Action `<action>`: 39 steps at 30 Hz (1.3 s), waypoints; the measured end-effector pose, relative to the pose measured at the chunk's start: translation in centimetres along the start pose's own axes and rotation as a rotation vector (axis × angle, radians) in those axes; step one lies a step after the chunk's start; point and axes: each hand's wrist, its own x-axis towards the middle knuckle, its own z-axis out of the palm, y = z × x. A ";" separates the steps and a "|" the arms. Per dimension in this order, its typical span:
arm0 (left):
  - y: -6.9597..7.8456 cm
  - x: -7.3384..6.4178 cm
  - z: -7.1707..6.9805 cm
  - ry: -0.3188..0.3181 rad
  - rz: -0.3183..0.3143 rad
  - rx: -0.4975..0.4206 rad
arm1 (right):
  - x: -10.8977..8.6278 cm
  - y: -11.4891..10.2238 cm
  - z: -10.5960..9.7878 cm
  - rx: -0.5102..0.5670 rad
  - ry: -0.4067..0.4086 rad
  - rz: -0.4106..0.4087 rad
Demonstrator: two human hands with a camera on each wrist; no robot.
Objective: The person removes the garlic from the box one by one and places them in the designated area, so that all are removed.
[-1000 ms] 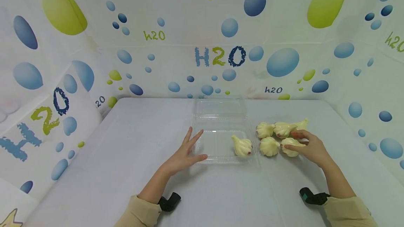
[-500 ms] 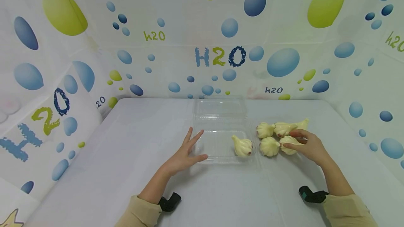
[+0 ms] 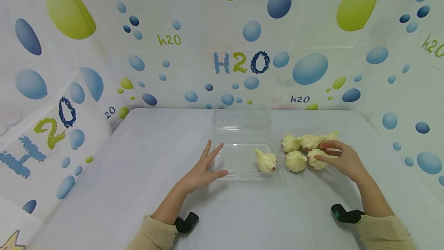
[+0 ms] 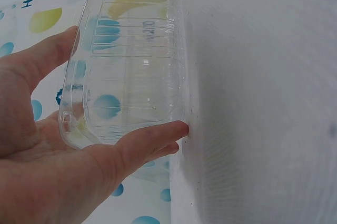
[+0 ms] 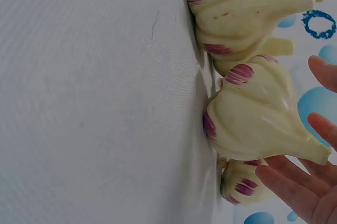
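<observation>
A clear plastic clamshell container (image 3: 239, 175) lies on the table, its lid (image 3: 241, 120) folded back. One garlic bulb (image 3: 266, 162) lies at the right of its base. My left hand (image 3: 198, 171) is spread at the container's left end, fingers straight along the rim, as the left wrist view (image 4: 68, 129) also shows. Right of the container, several garlic bulbs (image 3: 296, 161) form a cluster. Over the near-right garlic bulb (image 5: 258, 111), which stands on the table stem up, my right hand (image 3: 343, 161) hovers. Its fingers (image 5: 287, 182) are apart around the stem, not gripping.
White cloth covers the table (image 3: 243, 211). Behind it hangs a white backdrop (image 3: 194, 65) with blue and green spots and H2O lettering. Black camera mounts (image 3: 187, 223) sit at both wrists, below beige sleeves (image 3: 385, 232).
The near-right garlic bulb has shifted slightly left toward the others. My right hand first moved with it, then drew slightly back to the right. My left hand stays still.
</observation>
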 end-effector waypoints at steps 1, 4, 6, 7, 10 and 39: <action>0.0 0.0 0.0 0.000 0.000 -0.001 | 0.0 -0.1 -0.1 0.003 0.001 -0.001; -0.1 0.0 0.0 -0.001 -0.001 -0.003 | -0.2 -0.5 -0.4 0.004 0.011 0.002; -0.1 0.0 0.0 -0.001 -0.003 0.001 | -0.3 -0.8 -0.5 -0.002 0.031 0.001; -0.1 0.0 0.0 -0.001 -0.003 0.002 | -0.4 -0.9 -0.6 0.000 0.040 0.000; -0.1 0.0 0.0 0.001 -0.001 0.009 | -0.2 -0.5 -0.8 0.002 0.081 0.002; 0.0 0.0 0.0 0.005 0.001 0.012 | 4.8 7.5 2.3 0.114 0.283 -0.142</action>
